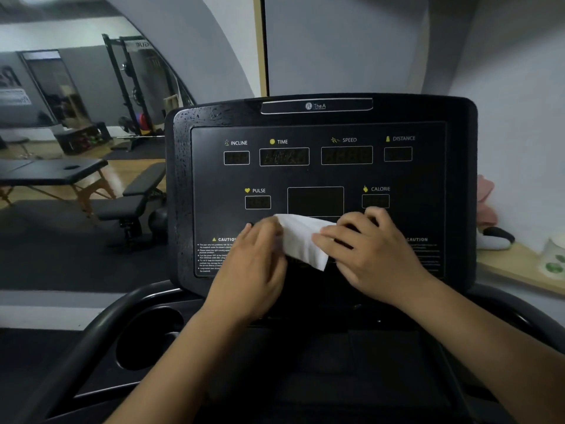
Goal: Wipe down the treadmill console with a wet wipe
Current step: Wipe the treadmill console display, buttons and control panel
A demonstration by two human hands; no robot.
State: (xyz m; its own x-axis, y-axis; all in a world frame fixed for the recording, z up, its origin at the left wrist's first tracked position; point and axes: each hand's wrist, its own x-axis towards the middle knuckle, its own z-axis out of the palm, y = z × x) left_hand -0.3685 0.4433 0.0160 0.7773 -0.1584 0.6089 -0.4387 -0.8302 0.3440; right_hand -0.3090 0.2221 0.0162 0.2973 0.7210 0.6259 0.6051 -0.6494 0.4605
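Note:
The black treadmill console (321,172) fills the middle of the head view, its dark displays labelled INCLINE, TIME, SPEED, DISTANCE, PULSE and CALORIE. A white wet wipe (301,240) is stretched in front of the console's lower middle. My left hand (255,267) pinches the wipe's left edge and my right hand (370,252) holds its right edge with curled fingers. Both hands hide part of the caution labels. Small droplets show on the console's left frame.
A round cup holder (149,338) and the curved handrail (101,328) lie below left of the console. A wooden shelf (519,270) at the right carries a cup and small items. A massage table (52,175) and a weight bench (134,197) stand on the left.

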